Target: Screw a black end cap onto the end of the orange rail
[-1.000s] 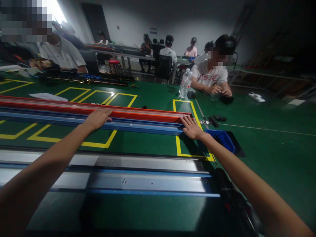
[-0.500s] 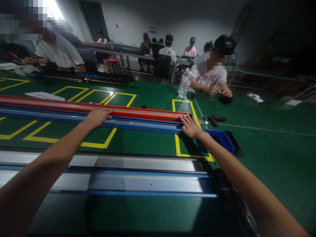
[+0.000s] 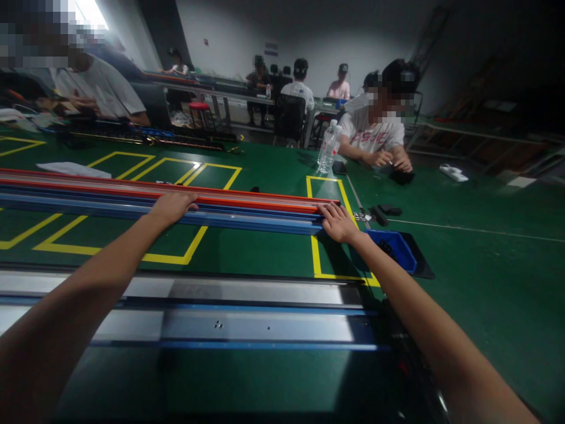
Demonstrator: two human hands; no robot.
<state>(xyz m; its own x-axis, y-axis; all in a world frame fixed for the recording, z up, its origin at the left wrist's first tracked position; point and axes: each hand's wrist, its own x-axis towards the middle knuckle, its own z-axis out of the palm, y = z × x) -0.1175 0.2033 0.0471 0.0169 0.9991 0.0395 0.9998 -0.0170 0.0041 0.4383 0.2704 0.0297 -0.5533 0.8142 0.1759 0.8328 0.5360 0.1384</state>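
Observation:
A long orange rail lies on the green table directly behind a long blue rail, the two side by side. My left hand is closed over the blue rail, its fingers reaching toward the orange one; the fingertips are partly hidden. At the rails' right end rests my right hand, with fingers stretched out and slightly spread over the orange rail's edge and the palm by the blue rail's end. Closer to me lie silver-and-blue metal profiles, which neither hand touches.
Right of my right hand sits a blue bin with dark parts. Beyond are water bottles, black pieces and a white sheet. Yellow tape marks the table. Co-workers sit across it, one handling something small.
The view has shifted slightly. Both hands keep nearly the same places on the rails, and the rails show no clear movement.

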